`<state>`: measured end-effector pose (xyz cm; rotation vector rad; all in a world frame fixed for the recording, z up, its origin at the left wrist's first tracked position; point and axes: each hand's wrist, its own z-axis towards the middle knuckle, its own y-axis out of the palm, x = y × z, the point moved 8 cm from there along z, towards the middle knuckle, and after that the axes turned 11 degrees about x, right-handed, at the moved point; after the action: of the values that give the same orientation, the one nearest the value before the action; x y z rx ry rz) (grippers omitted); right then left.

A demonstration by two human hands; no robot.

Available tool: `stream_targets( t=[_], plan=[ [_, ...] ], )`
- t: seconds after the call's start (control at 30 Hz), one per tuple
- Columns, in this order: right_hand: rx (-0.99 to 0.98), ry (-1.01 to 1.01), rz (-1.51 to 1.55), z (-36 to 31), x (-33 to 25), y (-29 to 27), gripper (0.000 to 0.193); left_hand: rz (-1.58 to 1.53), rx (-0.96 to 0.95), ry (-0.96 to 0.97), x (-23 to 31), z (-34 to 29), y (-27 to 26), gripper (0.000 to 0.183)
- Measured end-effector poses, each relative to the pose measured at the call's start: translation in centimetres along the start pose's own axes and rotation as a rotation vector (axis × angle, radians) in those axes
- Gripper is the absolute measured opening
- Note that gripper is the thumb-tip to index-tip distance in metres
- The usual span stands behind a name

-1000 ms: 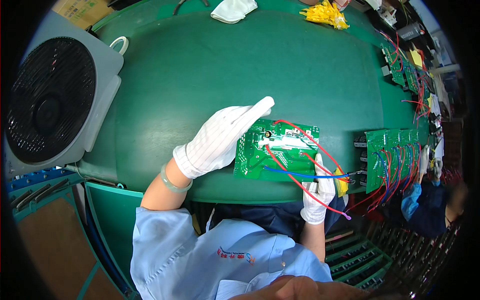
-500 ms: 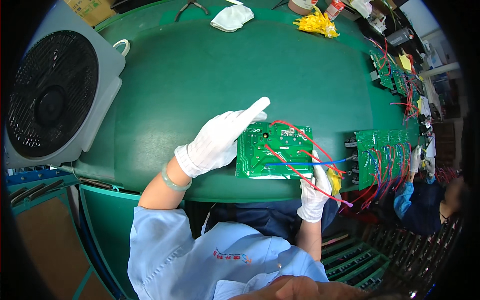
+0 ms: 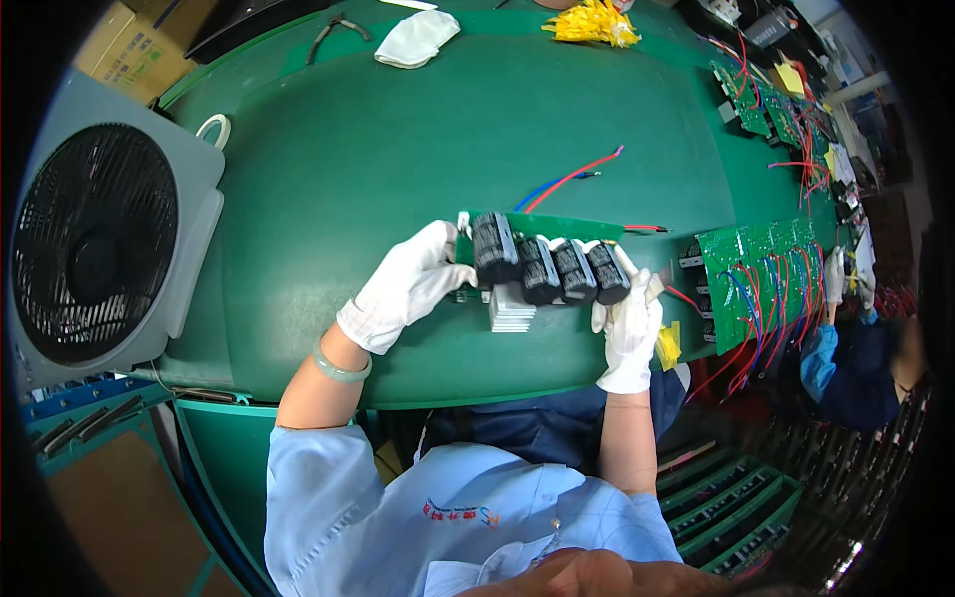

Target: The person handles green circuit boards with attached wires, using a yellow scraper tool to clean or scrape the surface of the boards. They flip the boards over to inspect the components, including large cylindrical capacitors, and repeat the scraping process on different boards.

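Between my two white-gloved hands a green circuit board (image 3: 572, 225) is held tilted on edge above the green mat. Its component side faces me, with several black cylindrical capacitors (image 3: 538, 274) in a row and a pale finned heat sink (image 3: 511, 313) below them. My left hand (image 3: 406, 286) pinches the board's left end. At the right end, my right hand (image 3: 631, 333) grips the board, its fingertips partly hidden behind the capacitors. Red and blue wires (image 3: 567, 182) stick out beyond the far edge, and another red wire shows beside my right hand.
A grey fan (image 3: 99, 239) stands at the left. More wired boards (image 3: 761, 284) stand at the right, near a co-worker's gloved hands (image 3: 851, 274). Yellow strips (image 3: 595, 24), a white cloth-like item (image 3: 418, 40) and pliers (image 3: 336, 36) lie at the back. A yellow piece (image 3: 668, 345) is beside my right wrist.
The board has been turned from its wired solder side to its capacitor side. My left hand, earlier stretched flat beside it, now grips its left end; the wires now point away from me.
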<state>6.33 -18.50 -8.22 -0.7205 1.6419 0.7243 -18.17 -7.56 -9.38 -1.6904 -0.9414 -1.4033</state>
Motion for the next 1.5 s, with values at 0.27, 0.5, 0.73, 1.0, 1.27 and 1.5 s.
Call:
stream_targets(
  t=[0.27,0.5,0.73,1.0,1.27,1.5],
  plan=[
    [-0.044,-0.023,-0.07,0.0,1.0,-0.3,0.046,-0.154,0.048,-0.045,-0.1,0.3,-0.1,0.034],
    [-0.074,-0.033,-0.119,-0.2,0.4,0.3,0.046,-0.196,0.046,-0.025,-0.2,0.2,-0.3,0.037],
    [0.018,-0.056,-0.092,-0.2,0.8,0.2,0.047,-0.158,0.02,-0.004,0.6,-0.1,0.2,0.038],
    [-0.03,-0.05,-0.158,-0.3,1.4,-0.3,0.047,-0.075,0.034,0.073,0.8,-0.5,-0.1,0.03],
    [-0.04,-0.11,-0.076,-0.6,0.5,0.2,0.051,-0.017,-0.074,0.06,1.0,-0.5,-0.2,0.037],
    [-0.171,-0.269,-0.104,-1.4,-0.4,0.0,0.056,-0.044,-0.076,-0.019,2.5,-0.4,0.0,0.054]
  ],
)
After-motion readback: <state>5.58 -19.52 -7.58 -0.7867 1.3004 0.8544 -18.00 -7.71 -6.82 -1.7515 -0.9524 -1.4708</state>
